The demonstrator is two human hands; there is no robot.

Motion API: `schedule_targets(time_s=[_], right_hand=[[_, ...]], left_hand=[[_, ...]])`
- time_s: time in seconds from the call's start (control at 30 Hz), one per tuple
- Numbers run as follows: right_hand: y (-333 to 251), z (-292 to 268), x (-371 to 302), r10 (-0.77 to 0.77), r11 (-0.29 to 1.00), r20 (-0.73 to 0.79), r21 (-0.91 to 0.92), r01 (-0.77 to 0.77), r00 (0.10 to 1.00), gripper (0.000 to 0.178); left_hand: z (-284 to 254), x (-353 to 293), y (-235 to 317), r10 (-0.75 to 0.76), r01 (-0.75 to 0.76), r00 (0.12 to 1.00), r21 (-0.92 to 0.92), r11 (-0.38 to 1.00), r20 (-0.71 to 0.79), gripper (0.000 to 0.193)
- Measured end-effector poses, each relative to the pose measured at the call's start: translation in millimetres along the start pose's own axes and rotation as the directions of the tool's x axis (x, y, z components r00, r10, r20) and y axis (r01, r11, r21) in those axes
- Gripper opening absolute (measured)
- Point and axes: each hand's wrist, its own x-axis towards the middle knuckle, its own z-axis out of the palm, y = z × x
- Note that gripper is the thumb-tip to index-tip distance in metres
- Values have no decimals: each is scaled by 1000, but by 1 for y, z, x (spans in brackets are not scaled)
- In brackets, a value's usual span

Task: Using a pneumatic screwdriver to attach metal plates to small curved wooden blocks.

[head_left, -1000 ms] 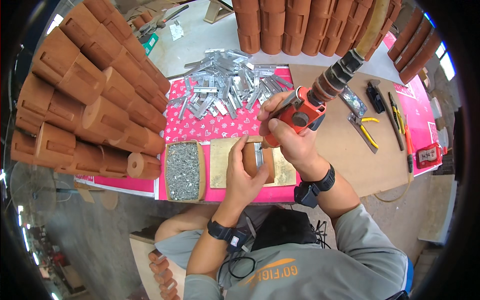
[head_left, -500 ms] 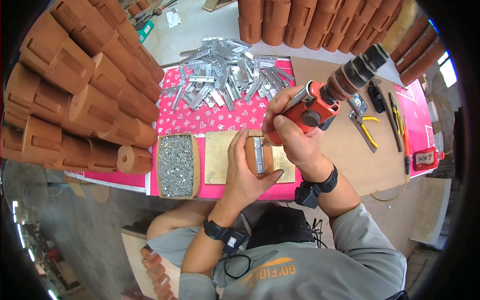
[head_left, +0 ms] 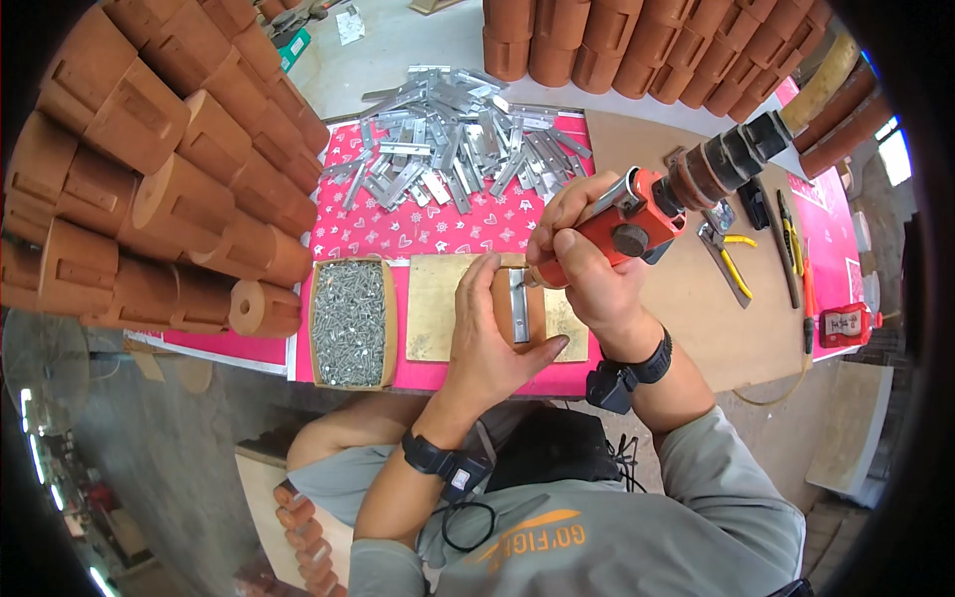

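Note:
In my left hand is a brown cylindrical block, fingers along its left side and thumb across its near end. A silvery metal strip lies in the slot on the block's upper face. Wrapped round a red power screwdriver is my right hand. The tool's tip meets the far end of the strip, partly hidden by my fingers. Beneath the block lies a flat yellowish board. A box of screws stands to its left.
A heap of metal strips lies on the pink patterned cover. Brown cylinders are stacked at left and at the back. Yellow-handled pliers and a red bottle sit at right. A thick hose runs from the screwdriver.
The screwdriver's tip has shifted slightly left, onto the strip's far end. Both hands keep their grips. The whole view has moved a little.

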Motion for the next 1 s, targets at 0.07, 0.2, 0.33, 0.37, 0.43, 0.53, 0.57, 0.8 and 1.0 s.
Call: schedule_targets(time_s=[0.07, 0.2, 0.33, 0.37, 0.43, 0.53, 0.57, 0.8, 1.0], right_hand=[[1, 0, 0, 1, 1000, 2, 11, -1, 1000, 20], [2, 0, -1, -24, 999, 48, -21, 25, 999, 21], [4, 2, -1, -30, 997, 76, -73, 35, 997, 21], [4, 1, -2, -41, 996, 76, -72, 47, 996, 21], [6, -1, -4, -37, 997, 88, -69, 43, 995, 22], [-3, 8, -3, 27, 1000, -47, 11, -27, 999, 15], [-7, 9, -2, 87, 996, -78, -6, -88, 993, 16], [-23, -19, -3, 2, 985, -66, -171, -13, 998, 21], [9, -55, -11, -29, 949, -149, -314, -19, 988, 20]], left_hand=[[0, 1, -1, 7, -7, 1000, 8, 1000, 3, 112], [0, 2, 0, 21, -21, 1000, 22, 1000, -9, 112], [1, 4, -1, 59, -58, 998, 48, 997, -21, 111], [1, 4, 0, 49, -47, 999, 62, 997, -18, 112], [1, 3, 0, 56, -54, 998, 86, 995, -18, 112], [1, 2, 0, 39, -40, 999, 106, 994, 9, 113], [1, 1, -2, 32, -35, 999, 108, 994, 32, 114], [-15, 2, 16, 74, -104, 990, 255, 961, 123, 115], [-22, 19, 51, 18, -244, 916, 518, 820, 402, 105]])
